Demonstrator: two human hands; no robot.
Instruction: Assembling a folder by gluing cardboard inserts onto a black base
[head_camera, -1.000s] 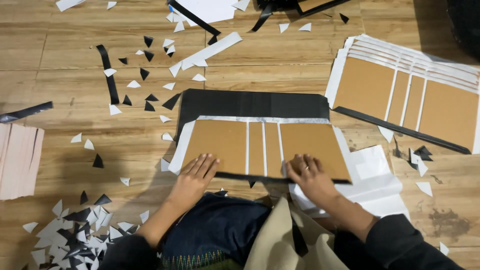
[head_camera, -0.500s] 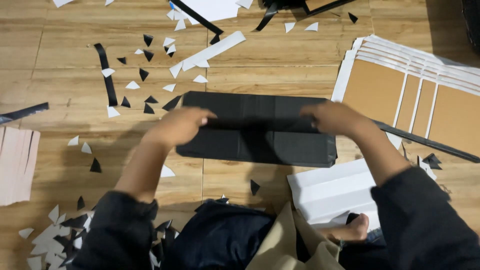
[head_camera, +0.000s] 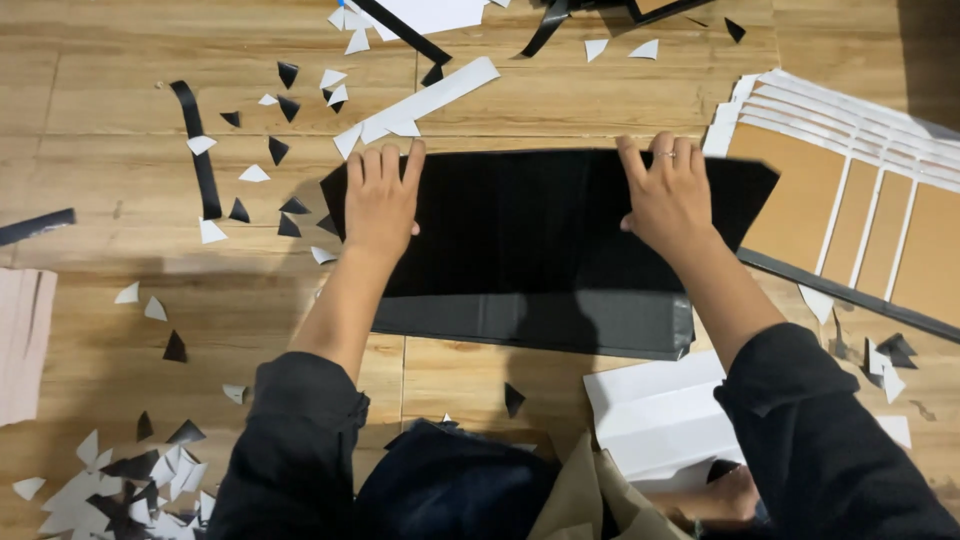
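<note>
We see a wooden floor (head_camera: 120, 60) littered with black and white paper scraps (head_camera: 130, 480). A black, matte rectangular sheet (head_camera: 540, 250) lies flat, its long axis left to right. Our left hand (head_camera: 380, 205) and right hand (head_camera: 668, 195) press on it, fingers spread and flat. Brown cardboard panels (head_camera: 850, 220), possibly glued, lie at right.

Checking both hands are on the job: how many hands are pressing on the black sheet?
2. The left hand lies flat on the black sheet near its left end; the right hand presses near its right end.
</note>
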